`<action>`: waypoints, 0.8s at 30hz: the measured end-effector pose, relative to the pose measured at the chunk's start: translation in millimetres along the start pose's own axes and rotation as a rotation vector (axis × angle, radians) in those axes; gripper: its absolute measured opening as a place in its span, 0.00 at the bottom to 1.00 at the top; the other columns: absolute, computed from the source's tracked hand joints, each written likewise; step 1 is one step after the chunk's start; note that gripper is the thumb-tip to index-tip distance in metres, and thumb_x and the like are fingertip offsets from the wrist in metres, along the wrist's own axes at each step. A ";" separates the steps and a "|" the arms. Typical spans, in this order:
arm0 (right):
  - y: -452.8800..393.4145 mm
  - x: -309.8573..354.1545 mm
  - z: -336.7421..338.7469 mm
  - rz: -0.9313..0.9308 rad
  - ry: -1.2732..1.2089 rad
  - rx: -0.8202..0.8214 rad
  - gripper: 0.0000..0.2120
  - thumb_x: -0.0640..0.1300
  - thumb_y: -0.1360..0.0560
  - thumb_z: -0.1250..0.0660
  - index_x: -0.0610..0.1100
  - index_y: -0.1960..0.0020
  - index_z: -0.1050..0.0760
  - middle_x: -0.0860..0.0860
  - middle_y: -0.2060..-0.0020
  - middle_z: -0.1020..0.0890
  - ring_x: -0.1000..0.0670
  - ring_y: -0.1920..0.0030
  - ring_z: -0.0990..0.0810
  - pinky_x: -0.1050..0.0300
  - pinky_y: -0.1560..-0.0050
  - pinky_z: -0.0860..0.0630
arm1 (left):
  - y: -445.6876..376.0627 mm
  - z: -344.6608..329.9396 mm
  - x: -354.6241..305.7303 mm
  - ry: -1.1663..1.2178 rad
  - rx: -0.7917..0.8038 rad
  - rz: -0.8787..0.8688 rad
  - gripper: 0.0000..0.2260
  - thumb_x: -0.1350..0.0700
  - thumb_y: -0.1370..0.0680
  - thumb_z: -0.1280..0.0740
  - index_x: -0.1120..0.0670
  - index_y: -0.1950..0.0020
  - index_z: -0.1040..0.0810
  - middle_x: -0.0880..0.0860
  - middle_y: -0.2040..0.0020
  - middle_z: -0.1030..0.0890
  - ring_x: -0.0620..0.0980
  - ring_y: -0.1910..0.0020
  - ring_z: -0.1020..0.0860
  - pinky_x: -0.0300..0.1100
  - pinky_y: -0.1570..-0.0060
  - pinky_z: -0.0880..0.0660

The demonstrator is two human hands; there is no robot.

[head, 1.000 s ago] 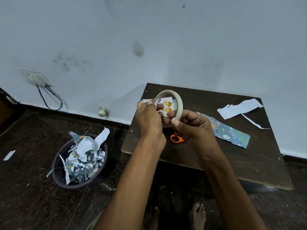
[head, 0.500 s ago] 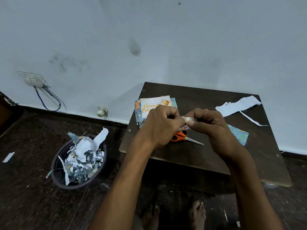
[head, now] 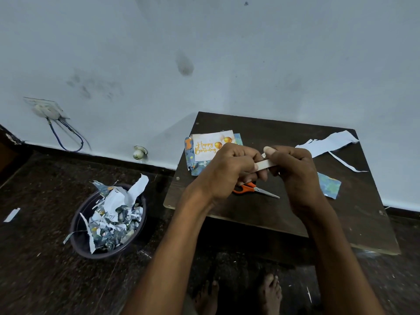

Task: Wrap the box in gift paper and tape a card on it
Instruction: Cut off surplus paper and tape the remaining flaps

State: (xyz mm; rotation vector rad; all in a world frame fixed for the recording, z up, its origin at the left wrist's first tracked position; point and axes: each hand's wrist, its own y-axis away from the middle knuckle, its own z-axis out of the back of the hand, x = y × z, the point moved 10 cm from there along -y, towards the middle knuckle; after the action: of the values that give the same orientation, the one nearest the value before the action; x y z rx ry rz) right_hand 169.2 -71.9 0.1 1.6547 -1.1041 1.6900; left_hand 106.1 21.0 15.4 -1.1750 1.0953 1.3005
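Both hands over low wooden table (head: 341, 223), left hand (head: 229, 171) and right hand (head: 293, 171) fingers curled on tape roll (head: 266, 165) seen edge-on, probably picking at tape end, birthday card (head: 210, 145) on wrapped box (head: 193, 165) behind left hand, scissors (head: 254, 189) below hands

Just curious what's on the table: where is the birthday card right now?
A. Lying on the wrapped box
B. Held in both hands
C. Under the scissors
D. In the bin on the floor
A: the card lies flat on the box, beyond the hands.
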 end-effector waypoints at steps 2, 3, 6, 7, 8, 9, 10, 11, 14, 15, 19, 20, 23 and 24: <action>-0.9 -3.6 2.2 -0.032 -0.002 -0.028 0.20 0.45 0.25 0.35 0.32 0.70 0.26 0.37 0.75 0.30 0.47 0.68 0.34 0.55 0.64 0.35 | 0.5 -1.3 -0.8 0.007 0.013 -0.007 0.15 0.60 0.31 0.44 0.64 0.61 0.19 0.54 0.75 0.31 0.46 0.74 0.35 0.41 0.70 0.38; -1.7 -6.0 3.2 -0.047 0.009 -0.041 0.20 0.46 0.25 0.36 0.35 0.71 0.26 0.39 0.75 0.28 0.46 0.68 0.32 0.55 0.64 0.34 | 0.5 -1.1 -0.5 0.012 0.006 -0.004 0.15 0.60 0.32 0.44 0.64 0.60 0.19 0.54 0.75 0.31 0.46 0.73 0.35 0.40 0.70 0.38; -3.8 -5.4 6.6 0.012 0.162 -0.103 0.17 0.50 0.23 0.34 0.44 0.69 0.23 0.43 0.69 0.23 0.42 0.63 0.25 0.49 0.57 0.27 | -0.3 3.2 4.3 0.013 -0.059 0.025 0.15 0.60 0.31 0.43 0.63 0.60 0.18 0.54 0.74 0.30 0.47 0.72 0.34 0.39 0.70 0.36; -4.0 -2.6 7.0 0.060 0.256 -0.128 0.17 0.53 0.23 0.33 0.46 0.67 0.22 0.43 0.65 0.22 0.40 0.59 0.23 0.44 0.54 0.26 | -0.1 3.2 5.6 0.015 -0.073 0.033 0.14 0.59 0.29 0.42 0.61 0.60 0.18 0.54 0.74 0.29 0.47 0.72 0.33 0.40 0.69 0.35; -3.4 0.7 6.4 0.103 0.333 -0.150 0.16 0.55 0.23 0.34 0.48 0.65 0.22 0.45 0.62 0.22 0.39 0.56 0.23 0.40 0.52 0.26 | 0.2 2.4 6.5 0.022 -0.080 0.037 0.13 0.59 0.28 0.41 0.60 0.61 0.18 0.52 0.73 0.28 0.47 0.71 0.32 0.40 0.69 0.34; -2.4 3.8 5.6 0.128 0.376 -0.169 0.17 0.56 0.23 0.34 0.48 0.65 0.23 0.46 0.61 0.23 0.39 0.56 0.23 0.40 0.53 0.25 | 0.6 0.9 6.9 0.030 -0.076 0.036 0.12 0.60 0.26 0.41 0.58 0.61 0.18 0.51 0.73 0.27 0.46 0.71 0.31 0.40 0.68 0.34; -1.2 5.9 4.9 0.139 0.392 -0.186 0.18 0.56 0.23 0.34 0.46 0.65 0.25 0.47 0.62 0.24 0.39 0.58 0.23 0.40 0.55 0.25 | 0.7 -0.4 7.6 0.031 -0.068 0.034 0.11 0.60 0.25 0.40 0.58 0.62 0.19 0.49 0.73 0.27 0.45 0.71 0.31 0.38 0.68 0.33; 0.4 8.0 4.6 0.148 0.404 -0.204 0.19 0.56 0.22 0.35 0.44 0.65 0.26 0.46 0.65 0.24 0.41 0.61 0.24 0.41 0.58 0.26 | 0.5 -1.3 8.7 0.025 -0.063 0.035 0.11 0.61 0.23 0.39 0.59 0.62 0.20 0.50 0.73 0.26 0.45 0.71 0.30 0.38 0.68 0.32; 7.0 17.4 9.1 0.169 0.460 -0.282 0.25 0.54 0.20 0.36 0.38 0.69 0.26 0.44 0.73 0.23 0.43 0.69 0.24 0.45 0.65 0.28 | -1.0 -1.9 9.6 0.003 -0.071 0.029 0.13 0.59 0.23 0.39 0.61 0.63 0.20 0.62 0.69 0.23 0.49 0.70 0.27 0.39 0.66 0.30; 8.7 18.8 13.1 0.159 0.443 -0.321 0.26 0.52 0.20 0.36 0.38 0.71 0.27 0.44 0.77 0.25 0.44 0.73 0.26 0.46 0.67 0.29 | -1.0 -3.7 7.3 0.002 -0.065 0.018 0.13 0.58 0.24 0.39 0.61 0.64 0.20 0.64 0.69 0.23 0.51 0.70 0.27 0.39 0.66 0.29; 9.8 9.4 32.7 0.008 0.198 -0.465 0.26 0.49 0.25 0.33 0.41 0.78 0.36 0.50 0.81 0.38 0.48 0.75 0.40 0.52 0.69 0.39 | 0.4 -18.2 -3.5 0.048 0.029 -0.018 0.12 0.60 0.26 0.42 0.62 0.66 0.23 0.49 0.75 0.25 0.52 0.69 0.27 0.37 0.66 0.26; 9.9 5.9 33.8 -0.029 0.131 -0.477 0.26 0.49 0.27 0.32 0.43 0.79 0.36 0.52 0.81 0.39 0.50 0.75 0.41 0.55 0.70 0.39 | 0.8 -19.9 -4.3 0.058 0.043 -0.022 0.12 0.60 0.27 0.43 0.61 0.65 0.23 0.48 0.75 0.25 0.51 0.70 0.28 0.36 0.67 0.27; 8.8 -8.6 34.1 -0.123 -0.025 -0.486 0.21 0.48 0.30 0.31 0.45 0.78 0.33 0.47 0.79 0.36 0.47 0.75 0.37 0.59 0.71 0.36 | 0.3 -21.6 -3.8 0.099 0.059 -0.020 0.12 0.61 0.27 0.43 0.62 0.65 0.22 0.54 0.74 0.28 0.45 0.73 0.29 0.36 0.69 0.30; 7.9 -14.0 33.5 -0.158 -0.057 -0.477 0.20 0.48 0.31 0.31 0.43 0.77 0.32 0.44 0.77 0.34 0.43 0.73 0.35 0.58 0.71 0.35 | -0.1 -23.5 -3.5 0.119 0.068 -0.016 0.12 0.61 0.27 0.43 0.62 0.64 0.22 0.57 0.73 0.30 0.44 0.74 0.30 0.35 0.70 0.31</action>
State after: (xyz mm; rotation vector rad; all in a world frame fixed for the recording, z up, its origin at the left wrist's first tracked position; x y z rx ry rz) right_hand 182.7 -101.5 -17.8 1.4427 -1.2500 1.1714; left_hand 107.6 -2.7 16.4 -1.2210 1.2042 1.1842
